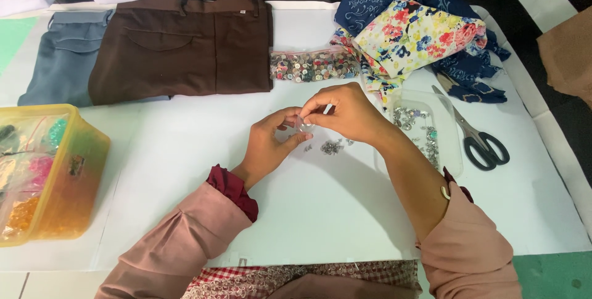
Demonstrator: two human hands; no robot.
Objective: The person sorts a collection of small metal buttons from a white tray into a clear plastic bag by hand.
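We are holding our left hand (269, 142) and right hand (344, 113) together over the middle of the pale surface (185, 169), fingertips meeting at a small clear piece (303, 124). The left hand is lying palm-up and half curled, its thumb and forefinger pinching the piece from below. The right hand is arching over from the right, fingers bent down and closed in a fine pinch on the same piece from above. The piece is too small for us to be telling which way it points or where its long axis runs.

Just below our fingertips a little cluster of small metal fasteners (331, 146) is lying loose on the surface. To the right, partly under our right forearm, a clear plastic tray (453, 151) is holding more of the same silvery bits. Black-handled scissors (475, 135) are lying just beside the tray, blades pointing up and left, handles towards us.

Beyond our hands a clear bag of mixed buttons (311, 65) is resting between folded brown trousers (185, 46) and a heap of floral fabric (419, 34). Blue-grey trousers (61, 58) are lying under the brown pair's left edge. At the far left a yellow plastic box (80, 169) is holding bags of coloured beads.
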